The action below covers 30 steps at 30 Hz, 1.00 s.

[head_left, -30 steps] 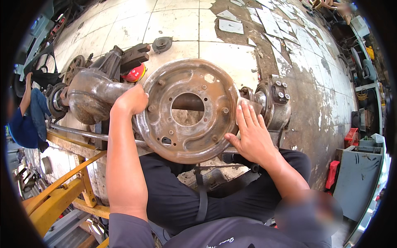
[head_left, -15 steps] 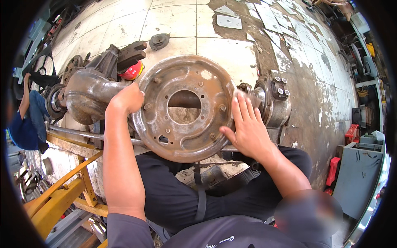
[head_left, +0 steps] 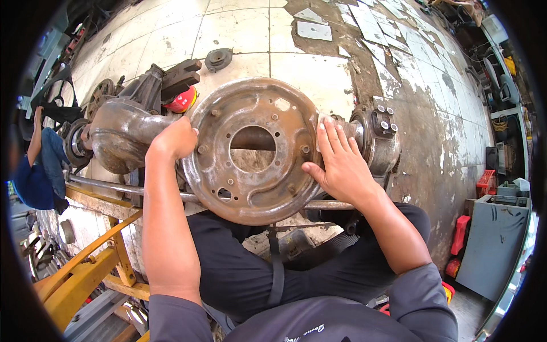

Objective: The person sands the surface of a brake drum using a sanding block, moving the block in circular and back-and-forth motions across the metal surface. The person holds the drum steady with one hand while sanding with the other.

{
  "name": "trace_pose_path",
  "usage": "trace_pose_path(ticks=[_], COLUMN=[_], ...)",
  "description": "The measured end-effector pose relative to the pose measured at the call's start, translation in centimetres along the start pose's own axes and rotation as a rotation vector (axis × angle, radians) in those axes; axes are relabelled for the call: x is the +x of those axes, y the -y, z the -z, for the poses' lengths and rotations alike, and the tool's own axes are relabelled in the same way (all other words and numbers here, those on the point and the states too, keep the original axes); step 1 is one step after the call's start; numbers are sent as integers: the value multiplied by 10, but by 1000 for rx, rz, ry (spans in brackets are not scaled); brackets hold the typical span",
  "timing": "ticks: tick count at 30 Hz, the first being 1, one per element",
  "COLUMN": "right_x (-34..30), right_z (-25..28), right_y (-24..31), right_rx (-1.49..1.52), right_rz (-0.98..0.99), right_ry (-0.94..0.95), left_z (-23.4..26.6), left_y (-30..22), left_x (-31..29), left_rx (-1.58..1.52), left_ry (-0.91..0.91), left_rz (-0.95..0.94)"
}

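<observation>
A round, rusty brake backing plate (head_left: 213, 179) with a large centre hole stands tilted in front of me, above my lap. My left hand (head_left: 175, 138) is closed on its left rim, with the fingertips hidden behind the edge. Against the right rim my right hand (head_left: 345, 162) lies flat, fingers stretched out and thumb apart on the plate's face. A small pale piece (head_left: 321, 121) shows under its fingertips; what it is I cannot make out. Behind the plate runs a greasy axle housing (head_left: 122, 137), its bulging middle to the left and a hub end (head_left: 382, 137) to the right.
A yellow metal frame (head_left: 85, 279) stands at lower left. Past the axle are a red round can (head_left: 182, 100) and a dark metal part (head_left: 219, 58) on the tiled floor. Another person (head_left: 37, 165) sits at far left. A grey cabinet (head_left: 493, 245) is at right.
My right hand has slid slightly up and left along the plate's rim. The plate has shifted very slightly, and my left hand keeps its hold.
</observation>
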State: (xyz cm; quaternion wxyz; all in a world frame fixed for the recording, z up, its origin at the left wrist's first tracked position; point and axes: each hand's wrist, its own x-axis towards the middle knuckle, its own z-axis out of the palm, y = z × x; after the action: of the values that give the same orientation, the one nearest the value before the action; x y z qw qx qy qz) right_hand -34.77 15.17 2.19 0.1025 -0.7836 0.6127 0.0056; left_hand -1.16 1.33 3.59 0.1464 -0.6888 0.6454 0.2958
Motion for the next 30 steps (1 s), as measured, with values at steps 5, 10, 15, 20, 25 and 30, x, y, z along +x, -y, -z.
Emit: trace_pose_path(ticks=[5,10,15,20,25,30], right_x=[-31,16,-24,-9,-6,-33], right_z=[6,-11,2,0,-2,4], right_y=[9,-4,7,4,5,12], right_rx=[-4,-17,-16,-16,-24,-21], right_rz=[13,5,21,2,11,-5], right_ry=[111,-105,64,14,2,79], left_z=[-3,11,7,0,5,1], left_y=[2,-14,-7,-1,-4,-4], left_x=[-3,-7,-7,-1,-6,-3], left_rx=[-15,24,-39,-4,-2,9], left_ry=[-83,62,30,-69,12,-4], left_rz=[-26,-13,15,-58,-12,-26])
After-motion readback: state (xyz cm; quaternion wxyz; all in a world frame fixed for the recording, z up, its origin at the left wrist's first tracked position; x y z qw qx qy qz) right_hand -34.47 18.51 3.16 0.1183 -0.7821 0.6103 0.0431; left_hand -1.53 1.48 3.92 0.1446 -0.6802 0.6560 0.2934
